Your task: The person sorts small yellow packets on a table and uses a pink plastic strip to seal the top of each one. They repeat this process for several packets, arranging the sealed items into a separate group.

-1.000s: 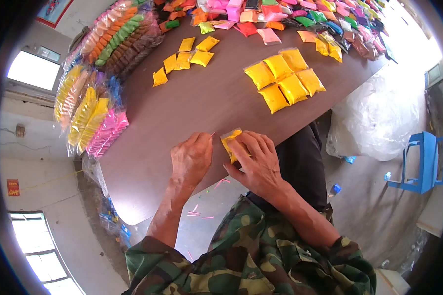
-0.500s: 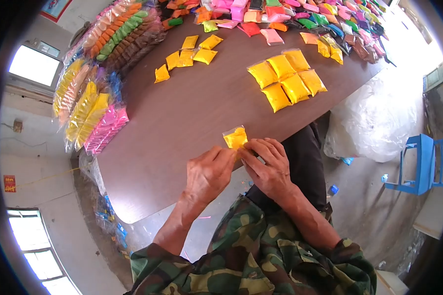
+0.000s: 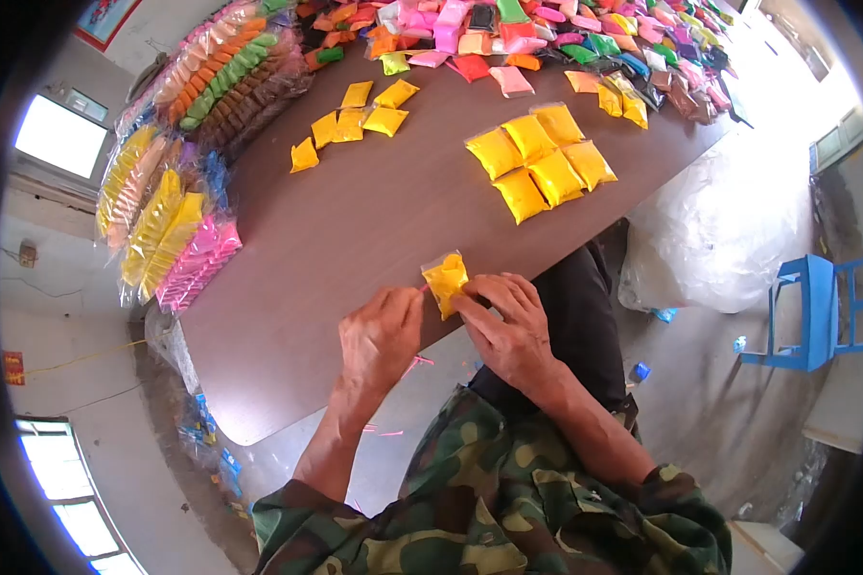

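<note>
A small clear packet with yellow contents (image 3: 446, 279) is at the table's near edge. My right hand (image 3: 508, 324) pinches its right side between thumb and fingers. Just left of the packet, my left hand (image 3: 382, 335) is closed, with a bit of something pink at its fingertips, too small to name. Beyond the hands, several yellow packets (image 3: 555, 178) lie in rows on the brown table (image 3: 288, 287). Further left sits a looser group of smaller-looking yellow packets (image 3: 350, 124).
Bundled colourful packets (image 3: 228, 86) stand along the table's left edge. A pile of mixed packets (image 3: 518, 43) covers the far side. To the right are a big clear plastic bag (image 3: 714, 240) and a blue stool (image 3: 804, 311) on the floor.
My left hand has moved left, apart from my right hand. The packet now shows more fully and stands more upright. The whole view has shifted slightly.
</note>
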### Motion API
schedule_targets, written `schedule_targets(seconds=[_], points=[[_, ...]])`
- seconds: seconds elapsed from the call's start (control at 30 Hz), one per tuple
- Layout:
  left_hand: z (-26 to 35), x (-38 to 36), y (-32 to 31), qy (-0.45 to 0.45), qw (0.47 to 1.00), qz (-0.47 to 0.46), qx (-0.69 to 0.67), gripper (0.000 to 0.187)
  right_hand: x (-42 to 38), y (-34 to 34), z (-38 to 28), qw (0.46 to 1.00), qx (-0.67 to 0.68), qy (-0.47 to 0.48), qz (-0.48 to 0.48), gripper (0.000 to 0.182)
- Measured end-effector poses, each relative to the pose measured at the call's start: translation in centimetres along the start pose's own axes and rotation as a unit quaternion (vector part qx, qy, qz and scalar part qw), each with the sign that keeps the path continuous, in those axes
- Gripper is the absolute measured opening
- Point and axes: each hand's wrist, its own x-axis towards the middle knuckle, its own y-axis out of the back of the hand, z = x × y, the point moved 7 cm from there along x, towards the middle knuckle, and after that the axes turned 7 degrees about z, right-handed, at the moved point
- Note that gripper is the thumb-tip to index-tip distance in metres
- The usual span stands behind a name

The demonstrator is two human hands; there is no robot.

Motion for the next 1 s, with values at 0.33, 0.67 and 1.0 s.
schedule_targets(seconds=[0.33,0.67,1.0], points=[[-6.2,-1.2,2.6,0.084,0.993,0.078,0.032,0.004,2.2,0.4,-1.8,0.998,-0.054,-0.034,-0.02,0.048],[-8.8,-1.9,2.4,0.106,0.985,0.136,-0.021,0.006,4.0,1.8,0.7,0.993,-0.069,-0.068,0.063,0.02],[-8.9,-1.8,2.3,0.133,0.983,0.121,-0.029,0.006,4.0,4.2,9.9,0.864,0.122,-0.461,0.161,0.038]])
